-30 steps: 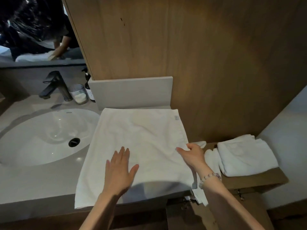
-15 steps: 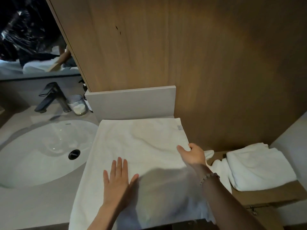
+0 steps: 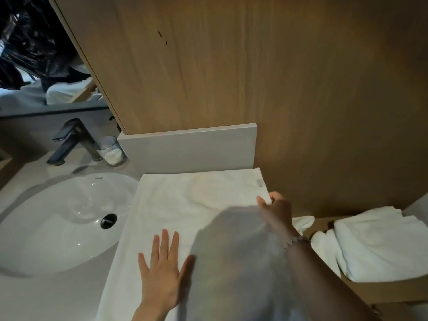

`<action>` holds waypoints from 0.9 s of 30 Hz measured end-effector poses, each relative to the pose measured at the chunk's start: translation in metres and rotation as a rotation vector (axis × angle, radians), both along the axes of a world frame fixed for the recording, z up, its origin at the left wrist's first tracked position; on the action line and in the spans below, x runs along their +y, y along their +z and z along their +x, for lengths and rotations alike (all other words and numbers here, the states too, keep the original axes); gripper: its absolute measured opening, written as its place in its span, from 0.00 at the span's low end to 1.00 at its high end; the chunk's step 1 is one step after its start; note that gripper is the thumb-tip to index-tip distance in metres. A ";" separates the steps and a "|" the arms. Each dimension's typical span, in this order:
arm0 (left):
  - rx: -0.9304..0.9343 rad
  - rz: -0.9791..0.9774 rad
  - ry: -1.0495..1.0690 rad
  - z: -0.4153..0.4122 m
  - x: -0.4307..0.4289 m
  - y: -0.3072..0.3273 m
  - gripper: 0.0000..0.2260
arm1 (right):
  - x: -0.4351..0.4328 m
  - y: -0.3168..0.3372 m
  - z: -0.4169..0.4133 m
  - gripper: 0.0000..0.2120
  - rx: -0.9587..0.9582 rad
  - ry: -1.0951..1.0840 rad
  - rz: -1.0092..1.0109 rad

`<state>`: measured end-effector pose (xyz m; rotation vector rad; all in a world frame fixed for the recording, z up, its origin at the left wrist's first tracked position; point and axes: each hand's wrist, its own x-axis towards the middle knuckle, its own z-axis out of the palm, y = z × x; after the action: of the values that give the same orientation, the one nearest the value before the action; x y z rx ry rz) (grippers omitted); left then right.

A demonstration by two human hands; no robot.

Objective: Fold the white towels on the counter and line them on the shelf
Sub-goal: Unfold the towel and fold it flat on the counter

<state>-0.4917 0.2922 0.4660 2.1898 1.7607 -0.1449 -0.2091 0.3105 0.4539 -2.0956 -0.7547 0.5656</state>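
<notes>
Fig. 1. Behind the spread towel (image 3: 185, 205) I see the grey backsplash (image 3: 190, 149) and wood panel (image 3: 254, 77) rising directly, closing any reach rearward. On my left the sink (image 3: 58, 223) forms an open hollow; the faucet (image 3: 69, 140) and a glass (image 3: 112, 150) stand just beside each other at its back rim. The counter (image 3: 46, 297) offers passage in front. On my right, folded towels (image 3: 379, 246) fill the back of the lower shelf (image 3: 382, 290). My right hand (image 3: 276, 209) grips the spread towel's edge, its forearm lying across the way to the shelf.
</notes>
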 end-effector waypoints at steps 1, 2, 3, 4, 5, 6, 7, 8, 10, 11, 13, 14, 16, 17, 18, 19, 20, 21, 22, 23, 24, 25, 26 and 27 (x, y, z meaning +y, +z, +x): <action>-0.004 0.008 0.004 -0.001 0.000 0.002 0.49 | 0.003 0.000 0.001 0.10 -0.021 0.002 0.019; 0.003 0.003 0.012 -0.003 0.000 0.002 0.48 | 0.005 -0.001 0.003 0.09 -0.030 0.001 0.027; 0.015 0.011 0.016 -0.005 0.000 -0.001 0.49 | 0.006 0.001 0.003 0.07 -0.026 -0.011 0.026; 0.010 0.016 0.023 -0.006 0.001 0.001 0.50 | 0.007 0.003 0.002 0.05 -0.046 -0.033 0.017; -0.007 0.015 0.046 -0.006 0.005 0.001 0.50 | 0.007 0.005 -0.001 0.07 -0.144 -0.064 0.008; -0.012 -0.012 0.061 -0.004 0.010 0.003 0.48 | 0.009 0.005 -0.005 0.12 -0.321 -0.076 0.004; -0.010 0.022 0.036 -0.001 0.019 0.002 0.44 | 0.013 0.003 -0.013 0.16 -0.499 -0.043 0.027; 0.016 0.070 -0.034 0.003 0.031 0.004 0.38 | 0.018 0.002 -0.026 0.18 -0.646 0.025 0.093; -0.017 0.096 -0.142 0.019 0.059 0.006 0.30 | 0.032 -0.002 -0.064 0.20 -0.748 0.262 0.159; -0.022 0.050 -0.188 0.030 0.075 0.010 0.30 | 0.040 -0.005 -0.084 0.22 -0.721 0.382 0.138; -0.079 0.123 -0.260 0.049 0.105 0.000 0.28 | 0.056 -0.011 -0.110 0.23 -0.673 0.569 0.020; -0.095 0.113 -0.263 0.057 0.118 -0.004 0.27 | 0.062 -0.012 -0.116 0.24 -0.662 0.636 -0.045; -0.062 0.143 -0.294 0.062 0.135 -0.011 0.30 | 0.070 -0.014 -0.110 0.24 -0.675 0.719 -0.131; -0.053 0.154 -0.287 0.060 0.138 -0.014 0.35 | 0.071 -0.018 -0.103 0.23 -0.698 0.722 -0.123; -0.053 0.167 -0.278 0.055 0.142 -0.016 0.41 | 0.071 -0.022 -0.093 0.24 -0.713 0.719 -0.130; -0.046 0.171 -0.246 0.048 0.145 -0.018 0.45 | 0.070 -0.024 -0.084 0.27 -0.715 0.708 -0.167; -0.034 0.176 -0.202 0.040 0.149 -0.019 0.48 | 0.069 -0.025 -0.075 0.31 -0.714 0.691 -0.199; -0.024 0.177 -0.143 0.032 0.153 -0.018 0.49 | 0.068 -0.025 -0.064 0.33 -0.718 0.672 -0.221; -0.009 0.175 -0.084 0.024 0.159 -0.017 0.47 | 0.066 -0.023 -0.052 0.37 -0.724 0.656 -0.227; 0.004 0.171 -0.031 0.013 0.164 -0.015 0.44 | 0.065 -0.021 -0.040 0.42 -0.735 0.633 -0.213; 0.016 0.155 0.011 0.002 0.169 -0.015 0.40 | 0.062 -0.021 -0.028 0.47 -0.735 0.613 -0.201; 0.009 0.135 0.046 -0.008 0.172 -0.014 0.37 | 0.059 -0.019 -0.020 0.50 -0.714 0.596 -0.231; -0.013 0.112 0.075 -0.017 0.172 -0.013 0.34 | 0.057 -0.016 -0.015 0.52 -0.700 0.579 -0.251; -0.028 0.095 0.100 -0.022 0.172 -0.013 0.32 | 0.057 -0.014 -0.012 0.53 -0.693 0.561 -0.263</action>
<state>-0.5141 0.4646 0.4532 2.1509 1.8931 -0.0066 -0.2214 0.3677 0.4395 -2.3352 -1.7781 0.2110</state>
